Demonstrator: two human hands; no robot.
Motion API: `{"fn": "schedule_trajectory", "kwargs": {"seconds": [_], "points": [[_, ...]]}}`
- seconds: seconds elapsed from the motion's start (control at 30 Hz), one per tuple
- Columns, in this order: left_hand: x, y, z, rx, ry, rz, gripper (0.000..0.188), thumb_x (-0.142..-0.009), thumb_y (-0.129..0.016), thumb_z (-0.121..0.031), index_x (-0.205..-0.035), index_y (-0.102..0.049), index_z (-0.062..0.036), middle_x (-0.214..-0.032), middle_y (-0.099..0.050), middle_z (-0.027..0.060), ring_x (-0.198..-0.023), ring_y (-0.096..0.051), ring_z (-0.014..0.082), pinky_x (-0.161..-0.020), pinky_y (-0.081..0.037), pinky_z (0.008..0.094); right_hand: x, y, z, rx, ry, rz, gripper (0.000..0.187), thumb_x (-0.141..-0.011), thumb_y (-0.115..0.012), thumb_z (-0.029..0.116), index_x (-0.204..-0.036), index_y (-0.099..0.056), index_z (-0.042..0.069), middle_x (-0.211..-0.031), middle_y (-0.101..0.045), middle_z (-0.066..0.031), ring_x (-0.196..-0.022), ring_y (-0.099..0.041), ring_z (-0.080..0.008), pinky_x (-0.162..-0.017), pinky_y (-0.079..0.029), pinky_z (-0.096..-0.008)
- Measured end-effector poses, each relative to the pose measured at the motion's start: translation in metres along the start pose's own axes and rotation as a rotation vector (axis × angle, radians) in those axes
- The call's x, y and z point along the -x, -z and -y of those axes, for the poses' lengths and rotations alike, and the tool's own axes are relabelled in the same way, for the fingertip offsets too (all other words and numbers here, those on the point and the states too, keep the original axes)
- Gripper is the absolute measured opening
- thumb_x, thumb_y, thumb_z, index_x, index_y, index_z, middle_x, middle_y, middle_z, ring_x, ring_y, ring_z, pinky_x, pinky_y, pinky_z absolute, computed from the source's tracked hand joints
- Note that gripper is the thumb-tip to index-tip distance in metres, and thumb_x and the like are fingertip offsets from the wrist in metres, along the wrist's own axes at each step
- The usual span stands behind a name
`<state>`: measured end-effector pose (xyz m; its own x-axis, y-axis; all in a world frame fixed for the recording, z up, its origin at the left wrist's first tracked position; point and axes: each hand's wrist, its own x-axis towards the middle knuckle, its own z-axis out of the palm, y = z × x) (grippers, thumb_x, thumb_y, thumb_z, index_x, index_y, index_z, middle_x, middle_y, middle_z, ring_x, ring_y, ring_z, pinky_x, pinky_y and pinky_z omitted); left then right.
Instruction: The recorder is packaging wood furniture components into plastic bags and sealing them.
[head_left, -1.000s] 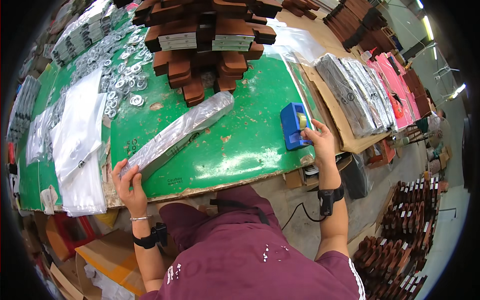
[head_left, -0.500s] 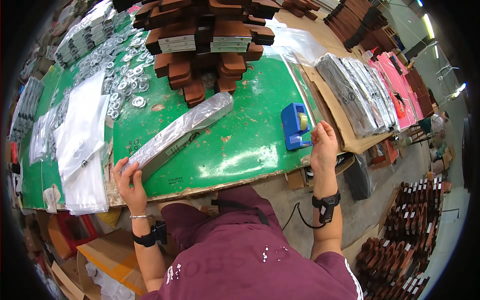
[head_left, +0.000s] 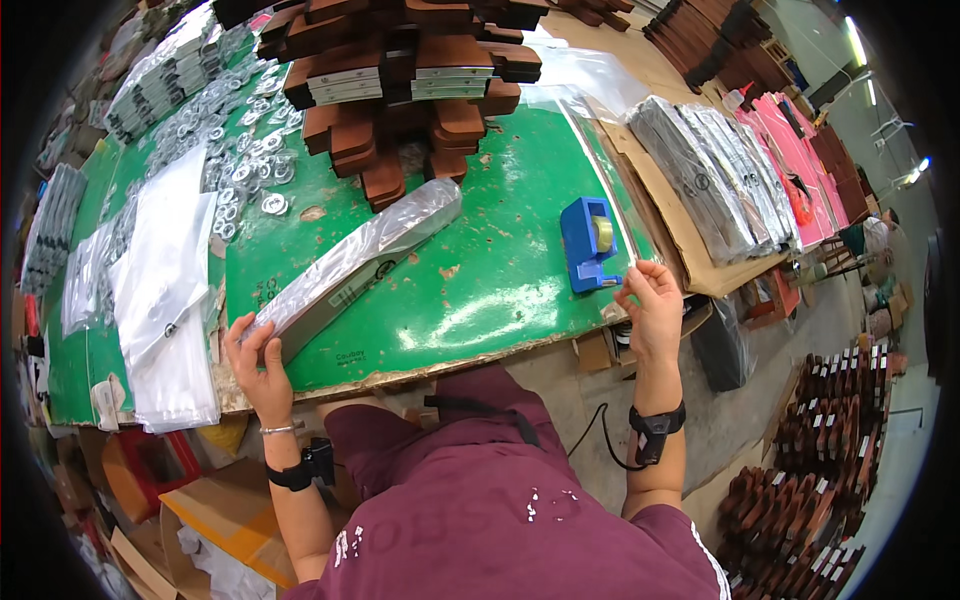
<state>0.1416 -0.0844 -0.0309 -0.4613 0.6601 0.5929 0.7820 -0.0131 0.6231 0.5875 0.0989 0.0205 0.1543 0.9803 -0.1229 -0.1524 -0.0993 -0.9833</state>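
A long dark box-shaped piece in a clear plastic sleeve lies slantwise on the green tabletop. My left hand grips its near end, thumb on one side and fingers on the other. Over the table's front edge, my right hand has its thumb and forefinger pinched together, just beside the cutting end of a blue tape dispenser. Whatever the pinch holds is too small to make out. The dispenser carries a roll of yellowish tape.
Brown wooden pieces are stacked high beyond the sleeve. White plastic bags and bagged metal rings lie to the left. On cardboard at right rest several wrapped dark packages. An open carton stands below the table at left.
My right hand has come down slightly, from the dispenser's right side to near its cutting end. My left hand keeps its grip on the sleeved piece. The view has shifted a little.
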Motion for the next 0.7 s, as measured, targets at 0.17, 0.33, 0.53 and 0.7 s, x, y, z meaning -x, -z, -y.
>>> {"fn": "schedule_trajectory", "kwargs": {"seconds": [0.17, 0.33, 0.53, 0.7], "points": [[0.000, -0.001, 0.001, -0.004, -0.009, -0.006, 0.015, -0.091, -0.066, -0.011, -0.104, -0.068, -0.0028, -0.123, -0.057, 0.0156, -0.115, -0.054, 0.0310, -0.097, -0.044, 0.0411, 0.010, 0.009, -0.017, -0.038, -0.218, 0.001, 0.017, -0.092, -0.066, 0.010, -0.105, -0.057, 0.004, -0.086, -0.061, -0.0033, -0.079, -0.062, -0.0137, -0.077, -0.059, -0.0381], [0.000, 0.001, 0.003, -0.015, -0.026, 0.023, 0.016, -0.095, -0.062, -0.013, -0.107, -0.067, -0.0040, -0.125, -0.056, 0.0144, -0.118, -0.053, 0.0291, -0.100, -0.042, 0.0395, 0.011, 0.012, -0.023, -0.112, -0.359, 0.063, 0.013, -0.093, -0.065, 0.010, -0.101, -0.058, 0.003, -0.087, -0.060, -0.0043, -0.084, -0.063, -0.0168, -0.082, -0.059, -0.0423], [0.003, 0.000, 0.011, -0.012, -0.014, 0.017, 0.016, -0.096, -0.062, -0.013, -0.108, -0.067, -0.0040, -0.126, -0.055, 0.0132, -0.114, -0.055, 0.0258, -0.093, -0.046, 0.0349, 0.005, 0.015, -0.025, -0.231, -0.332, 0.169, 0.010, -0.096, -0.060, 0.011, -0.097, -0.058, 0.002, -0.098, -0.066, -0.0116, -0.101, -0.064, -0.0251, -0.097, -0.052, -0.0435], [-0.001, 0.000, 0.007, -0.119, -0.141, 0.011, 0.017, -0.096, -0.062, -0.014, -0.109, -0.066, -0.0034, -0.126, -0.055, 0.0113, -0.111, -0.056, 0.0210, -0.085, -0.048, 0.0285, 0.013, 0.027, -0.028, -0.296, -0.265, 0.203, 0.008, -0.096, -0.056, 0.008, -0.093, -0.057, 0.000, -0.118, -0.062, -0.0244, -0.119, -0.058, -0.0347, -0.105, -0.047, -0.0429]]}}
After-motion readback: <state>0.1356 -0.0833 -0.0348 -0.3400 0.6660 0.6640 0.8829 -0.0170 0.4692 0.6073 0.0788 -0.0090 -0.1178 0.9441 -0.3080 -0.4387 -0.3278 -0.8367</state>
